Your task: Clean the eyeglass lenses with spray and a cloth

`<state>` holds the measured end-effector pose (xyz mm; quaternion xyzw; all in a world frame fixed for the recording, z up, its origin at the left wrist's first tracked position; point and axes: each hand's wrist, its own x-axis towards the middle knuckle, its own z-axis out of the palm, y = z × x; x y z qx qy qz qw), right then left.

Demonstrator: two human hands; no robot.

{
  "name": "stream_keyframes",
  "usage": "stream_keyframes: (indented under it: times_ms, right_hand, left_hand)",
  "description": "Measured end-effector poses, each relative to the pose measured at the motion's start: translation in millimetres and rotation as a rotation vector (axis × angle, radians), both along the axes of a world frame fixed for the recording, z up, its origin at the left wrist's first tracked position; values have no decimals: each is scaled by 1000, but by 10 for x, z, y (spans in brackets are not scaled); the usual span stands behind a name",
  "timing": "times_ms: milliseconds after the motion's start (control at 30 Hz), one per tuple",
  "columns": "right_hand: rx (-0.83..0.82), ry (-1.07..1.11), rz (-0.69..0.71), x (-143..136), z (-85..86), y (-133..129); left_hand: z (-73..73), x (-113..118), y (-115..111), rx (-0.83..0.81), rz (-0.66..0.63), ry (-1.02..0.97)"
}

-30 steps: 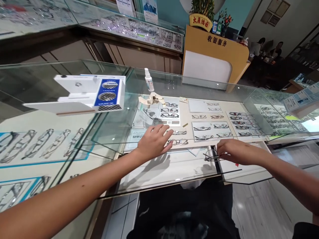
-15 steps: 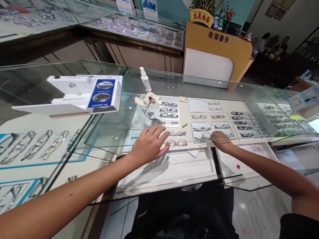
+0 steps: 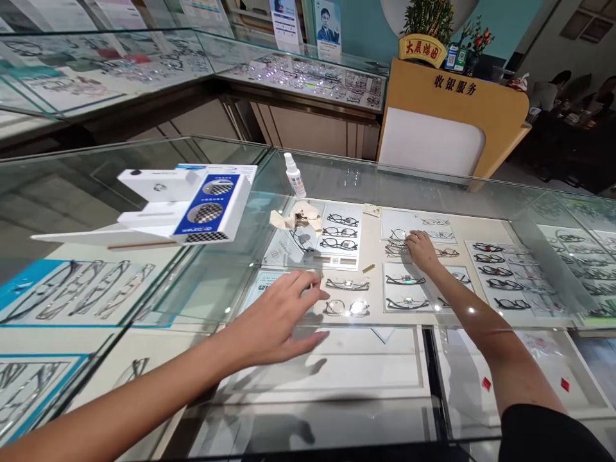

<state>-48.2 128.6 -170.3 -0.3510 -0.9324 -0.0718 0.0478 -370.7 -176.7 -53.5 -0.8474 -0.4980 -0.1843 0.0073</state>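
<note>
My right hand (image 3: 423,252) is closed on a pair of eyeglasses (image 3: 398,236), held above another pair lying in the display case. Just in front sits a white tray (image 3: 428,310) with several dark-framed glasses, partly hidden by my right forearm. My left hand (image 3: 287,314) has its fingers apart and holds nothing. It hovers over or rests on the glass top; which one I cannot tell. Right of its fingertips lie a thin-framed pair (image 3: 347,284) and a round-framed pair (image 3: 345,308). Beyond are three dark pairs on a white display board (image 3: 337,262).
A white spray bottle (image 3: 295,177), a crumpled beige cloth or paper (image 3: 298,217) and an opened blue-and-white box (image 3: 212,206) stand on the glass counter. Drawers (image 3: 332,378) are pulled out at the near side. More eyeglasses (image 3: 500,271) lie to the right.
My right hand has moved away from me, from the near tray to the row behind, carrying a pair of eyeglasses. My left hand stays near its place. The view has shifted.
</note>
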Motion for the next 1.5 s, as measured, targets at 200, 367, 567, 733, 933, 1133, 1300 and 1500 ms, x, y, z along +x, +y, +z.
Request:
stream_keyframes:
  times_ms: [200, 367, 567, 733, 933, 1133, 1300, 1500]
  right_hand:
    - [-8, -9, 40, -183, -88, 537]
    - [-51, -38, 85, -346, -202, 670]
    - [-85, -67, 78, -347, -201, 653]
    - [-102, -66, 62, -299, -130, 633]
    - [-119, -45, 27, -280, -94, 616]
    - [-137, -30, 0, -285, -81, 602]
    - [-157, -22, -29, -272, -43, 596]
    - [-178, -20, -83, -292, -32, 642]
  left_hand:
    - [-13, -26, -90, -93, 50, -109]
    - [88, 29, -142, -166, 123, -113]
    - [119, 57, -155, -174, 137, -121]
    - [117, 56, -150, -174, 130, -121]
    - [108, 46, -141, -164, 130, -90]
    - [95, 43, -143, -166, 130, -103]
    - [113, 55, -143, -182, 134, -134]
    - [110, 45, -145, -194, 121, -154]
